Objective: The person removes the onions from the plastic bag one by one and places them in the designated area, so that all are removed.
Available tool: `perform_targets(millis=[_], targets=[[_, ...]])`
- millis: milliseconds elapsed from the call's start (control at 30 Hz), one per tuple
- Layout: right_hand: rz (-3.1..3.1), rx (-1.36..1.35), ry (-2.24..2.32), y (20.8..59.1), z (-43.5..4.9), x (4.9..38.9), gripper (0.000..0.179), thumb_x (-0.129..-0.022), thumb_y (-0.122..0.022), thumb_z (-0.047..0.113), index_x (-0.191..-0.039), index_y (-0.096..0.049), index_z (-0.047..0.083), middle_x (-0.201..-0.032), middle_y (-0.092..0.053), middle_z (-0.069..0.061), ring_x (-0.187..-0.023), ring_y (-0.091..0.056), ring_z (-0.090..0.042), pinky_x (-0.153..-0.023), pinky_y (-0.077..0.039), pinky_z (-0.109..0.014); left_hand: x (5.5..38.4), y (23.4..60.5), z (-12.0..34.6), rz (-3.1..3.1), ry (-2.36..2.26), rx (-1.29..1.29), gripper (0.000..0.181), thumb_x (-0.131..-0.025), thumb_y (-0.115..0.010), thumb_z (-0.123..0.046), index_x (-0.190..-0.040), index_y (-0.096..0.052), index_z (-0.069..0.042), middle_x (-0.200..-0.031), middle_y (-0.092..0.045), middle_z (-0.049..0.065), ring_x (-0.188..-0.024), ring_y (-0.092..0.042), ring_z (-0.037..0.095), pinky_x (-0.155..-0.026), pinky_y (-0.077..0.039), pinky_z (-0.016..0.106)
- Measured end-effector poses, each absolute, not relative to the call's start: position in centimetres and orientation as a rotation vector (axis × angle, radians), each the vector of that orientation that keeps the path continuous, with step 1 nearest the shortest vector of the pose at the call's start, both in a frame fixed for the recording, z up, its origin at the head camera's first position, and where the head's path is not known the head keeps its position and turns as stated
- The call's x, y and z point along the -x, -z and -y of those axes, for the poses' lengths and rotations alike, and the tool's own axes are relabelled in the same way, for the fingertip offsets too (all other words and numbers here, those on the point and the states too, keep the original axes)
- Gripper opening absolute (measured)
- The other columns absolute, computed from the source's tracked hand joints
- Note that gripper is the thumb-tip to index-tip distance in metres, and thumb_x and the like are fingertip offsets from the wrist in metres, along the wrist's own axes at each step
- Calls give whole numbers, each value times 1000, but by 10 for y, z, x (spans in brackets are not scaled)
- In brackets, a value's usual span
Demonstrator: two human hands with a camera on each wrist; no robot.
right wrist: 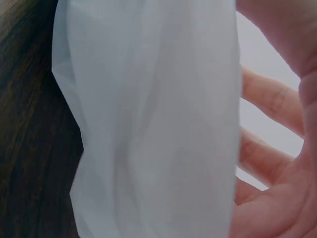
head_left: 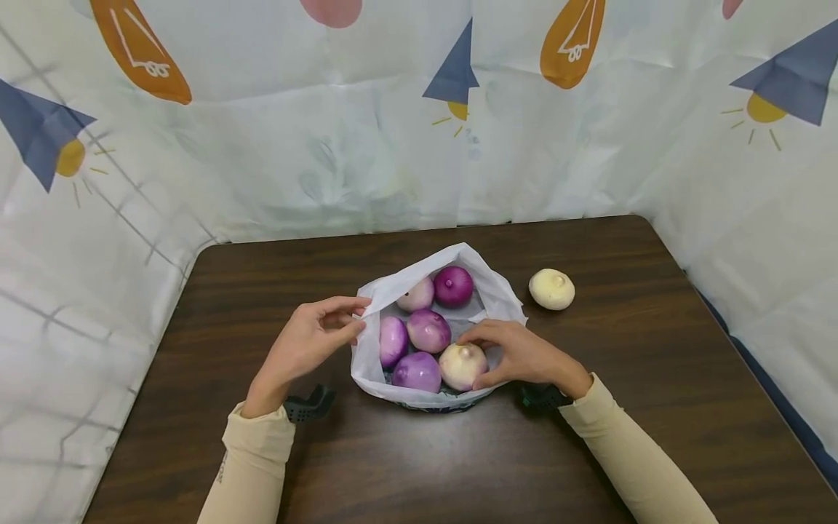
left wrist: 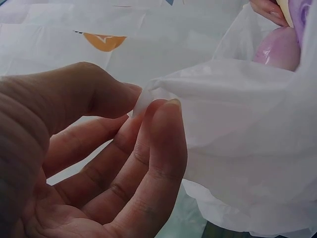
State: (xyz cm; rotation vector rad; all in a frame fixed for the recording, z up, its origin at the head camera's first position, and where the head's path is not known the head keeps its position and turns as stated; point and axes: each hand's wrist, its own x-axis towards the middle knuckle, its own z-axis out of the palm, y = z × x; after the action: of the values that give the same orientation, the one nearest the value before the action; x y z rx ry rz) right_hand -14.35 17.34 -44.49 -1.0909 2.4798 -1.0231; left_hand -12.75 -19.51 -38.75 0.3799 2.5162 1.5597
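A white plastic bag (head_left: pixel 517 300) lies on the table with its mouth spread wide. Several purple onions (head_left: pixel 428 330) are inside it, along with a pale yellowish onion (head_left: pixel 462 366) near the front right. My left hand (head_left: pixel 313 336) pinches the bag's left rim between thumb and fingers; the left wrist view shows the white film (left wrist: pixel 233 124) caught at the fingertips. Reaching over the right rim, my right hand (head_left: pixel 517 353) holds the pale onion, thumb in front and fingers behind. In the right wrist view the bag's side hides the fingertips of the right hand (right wrist: pixel 277 198).
A second pale onion (head_left: pixel 552 289) sits on the dark wooden table (head_left: pixel 628 364), right of the bag. White patterned curtain (head_left: pixel 366 160) hangs behind the table and along both sides. Each wrist carries a dark strapped device (head_left: pixel 310 405).
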Motion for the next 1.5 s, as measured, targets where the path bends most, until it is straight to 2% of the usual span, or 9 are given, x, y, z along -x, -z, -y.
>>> perform_targets(millis=[433,700,1067,1500], targets=[[-2550,1109,1003,440,-177,143,57,-74,-93,38,-125,-71,25,-121,-70,11,-112,-64,-7,-98,-55,-30,127,388,192,-2496,-1578,-373,34,-96,-73,-13,-129,-69,-5,-109,-77,19,-75,-71,7,-76,-59,23],[-2565,1080,1042,437,-182,144,56,-73,-94,35,-123,-71,28,-121,-70,15,-114,-63,-3,-100,-54,-27,127,387,193,-2501,-1562,-375,35,-96,-73,-13,-130,-69,-6,-107,-77,18,-76,-71,7,-77,-59,23],[-2601,1061,1094,428,-188,144,59,-71,-96,37,-124,-71,28,-123,-70,12,-110,-66,-5,-98,-58,-29,126,387,194,-2516,-1556,-378,35,-96,-73,-15,-130,-70,-7,-107,-78,16,-77,-71,6,-77,-58,22],[-2662,1028,1143,415,-200,143,61,-70,-96,40,-124,-71,26,-125,-70,10,-111,-66,-5,-97,-58,-30,124,388,194,-2529,-1525,-365,36,-96,-74,-19,-130,-70,-7,-107,-79,15,-78,-73,15,-78,-57,22]])
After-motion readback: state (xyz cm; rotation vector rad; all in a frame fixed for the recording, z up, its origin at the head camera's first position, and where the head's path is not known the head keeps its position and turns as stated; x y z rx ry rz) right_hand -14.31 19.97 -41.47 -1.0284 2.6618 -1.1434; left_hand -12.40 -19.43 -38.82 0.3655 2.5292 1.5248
